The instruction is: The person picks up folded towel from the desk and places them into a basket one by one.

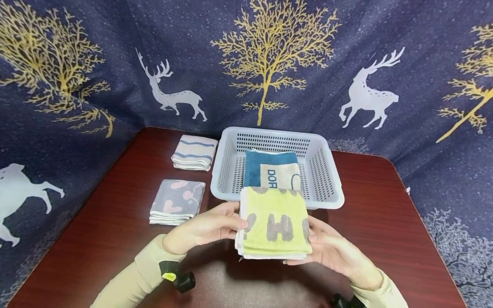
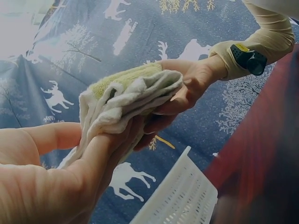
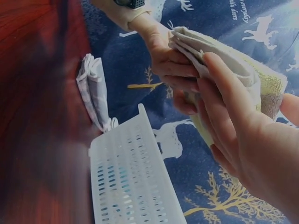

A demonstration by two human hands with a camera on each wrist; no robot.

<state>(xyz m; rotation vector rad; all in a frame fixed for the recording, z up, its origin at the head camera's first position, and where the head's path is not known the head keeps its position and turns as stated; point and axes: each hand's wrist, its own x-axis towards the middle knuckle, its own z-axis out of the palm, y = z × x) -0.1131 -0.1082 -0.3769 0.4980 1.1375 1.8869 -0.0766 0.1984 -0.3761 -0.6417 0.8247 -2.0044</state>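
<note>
Both hands hold a folded yellow towel (image 1: pixel 275 220) with grey letter shapes, lifted in front of the basket's near edge. My left hand (image 1: pixel 212 226) grips its left side, thumb on top and fingers underneath. At the opposite side my right hand (image 1: pixel 335 246) grips the towel, with fingers reaching below it. White layered edges of the towel (image 2: pixel 126 105) show in the left wrist view. Inside the light grey plastic basket (image 1: pixel 333 171) lies a folded blue and cream towel (image 1: pixel 254 167), its near part hidden behind the yellow one.
Left of the basket, a folded grey towel with pink shapes (image 1: pixel 179 199) lies on the dark red table (image 1: pixel 385 222). Behind it is a folded white towel with blue stripes (image 1: pixel 195 150). A dark blue curtain (image 1: pixel 300 98) with deer and trees hangs behind the table.
</note>
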